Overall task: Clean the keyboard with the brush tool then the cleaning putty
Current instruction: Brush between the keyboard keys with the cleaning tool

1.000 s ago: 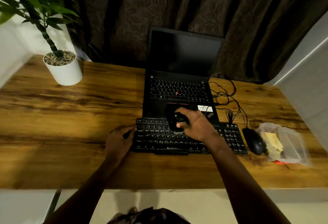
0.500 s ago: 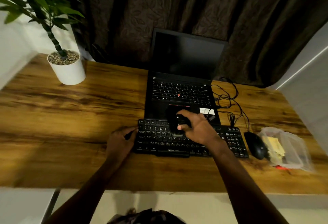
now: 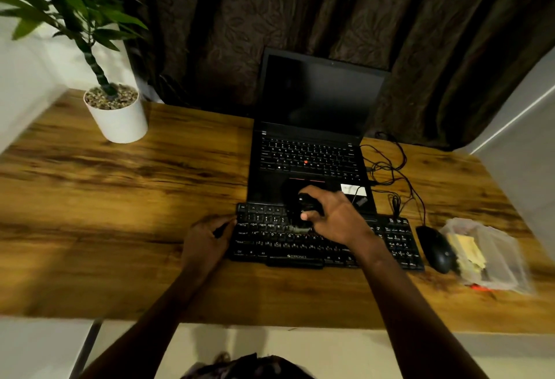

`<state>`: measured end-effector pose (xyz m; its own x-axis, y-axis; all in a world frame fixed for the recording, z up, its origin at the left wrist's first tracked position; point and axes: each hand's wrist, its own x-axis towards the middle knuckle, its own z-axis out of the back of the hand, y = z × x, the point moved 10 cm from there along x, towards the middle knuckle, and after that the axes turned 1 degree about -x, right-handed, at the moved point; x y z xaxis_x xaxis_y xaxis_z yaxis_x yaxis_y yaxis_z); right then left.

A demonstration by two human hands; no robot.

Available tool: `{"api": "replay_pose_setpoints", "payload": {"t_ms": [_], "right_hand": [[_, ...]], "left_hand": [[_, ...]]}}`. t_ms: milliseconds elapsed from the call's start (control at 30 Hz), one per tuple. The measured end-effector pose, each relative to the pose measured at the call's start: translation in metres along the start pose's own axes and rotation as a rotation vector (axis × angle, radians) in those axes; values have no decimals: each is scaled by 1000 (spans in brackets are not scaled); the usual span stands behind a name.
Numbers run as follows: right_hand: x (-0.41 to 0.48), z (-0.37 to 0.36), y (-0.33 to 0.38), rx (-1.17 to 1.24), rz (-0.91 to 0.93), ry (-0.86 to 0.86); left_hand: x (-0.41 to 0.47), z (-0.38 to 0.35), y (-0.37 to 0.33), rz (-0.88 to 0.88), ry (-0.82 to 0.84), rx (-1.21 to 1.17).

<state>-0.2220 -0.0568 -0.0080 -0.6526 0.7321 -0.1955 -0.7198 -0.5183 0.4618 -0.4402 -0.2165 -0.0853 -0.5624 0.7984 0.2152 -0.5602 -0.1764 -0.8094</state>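
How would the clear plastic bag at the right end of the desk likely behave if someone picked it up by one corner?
The clear plastic bag looks thin and crumpled, so it would probably flop and sag rather than hold shape. The yellow contents inside would likely slide toward the low end. It seems light, so a nudge might skid it across the desk.

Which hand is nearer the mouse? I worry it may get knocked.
Right. The right hand holds the brush over the keyboard's middle; the mouse sits past the keyboard's right end. The left hand is at its left edge.

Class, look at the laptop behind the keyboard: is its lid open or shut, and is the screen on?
Open: the laptop lid stands up, keys exposed. Screen is dark, apparently off.
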Motion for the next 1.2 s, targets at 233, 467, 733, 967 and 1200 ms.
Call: {"api": "replay_pose_setpoints", "payload": {"t_ms": [233,467,733,967,1200], "right_hand": [[11,-22,45,99,95,40],[0,2,16,9,63,10],[10,-22,59,70,141,37],[11,-12,33,21,80,31],[13,-17,46,14,112,16]], "left_hand": [[-1,0,0,25,7,-22],[0,-1,0,27,21,-5],[-2,1,0,32,8,-33],[-3,0,4,58,7,-71],[-3,-1,1,53,17,-47]]}}
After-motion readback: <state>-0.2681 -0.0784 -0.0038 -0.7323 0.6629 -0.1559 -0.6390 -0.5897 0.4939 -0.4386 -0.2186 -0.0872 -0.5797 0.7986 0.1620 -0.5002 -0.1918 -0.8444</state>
